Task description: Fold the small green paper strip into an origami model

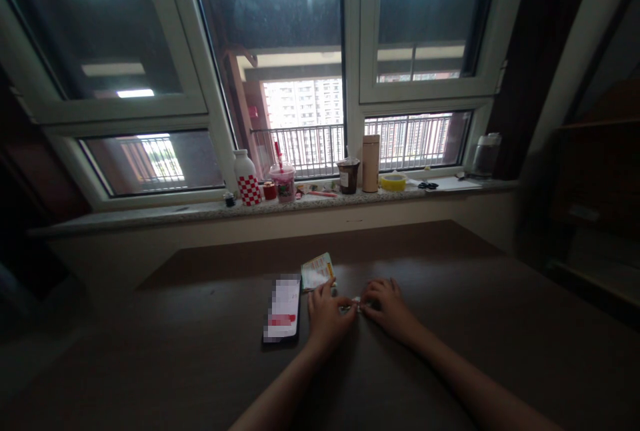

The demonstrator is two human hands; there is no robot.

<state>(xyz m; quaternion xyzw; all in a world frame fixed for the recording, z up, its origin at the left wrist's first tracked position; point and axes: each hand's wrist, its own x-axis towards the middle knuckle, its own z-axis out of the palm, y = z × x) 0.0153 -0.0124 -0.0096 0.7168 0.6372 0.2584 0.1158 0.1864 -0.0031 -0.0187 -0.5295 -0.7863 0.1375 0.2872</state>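
Note:
Both hands meet over the middle of the dark brown table [210,378]. Between their fingertips is a small whitish object [356,302], too small and too covered to name. My left hand [327,314] pinches it from the left, thumb and forefinger together. From the right, my right hand [387,304] has its thumb and fingers closed at the same object. Just left of my left hand lies a smartphone [283,311] with its screen lit and partly blurred. A printed packet or card [317,271] lies beyond my left fingertips, and they overlap its near edge in view.
Behind the table, a stone windowsill [210,213] carries a checked white bottle [248,181], a pink drink cup [284,181], a dark drink cup [349,176], a tan flask [371,163], yellow tape [393,182], scissors [428,185] and a clear jug [486,154].

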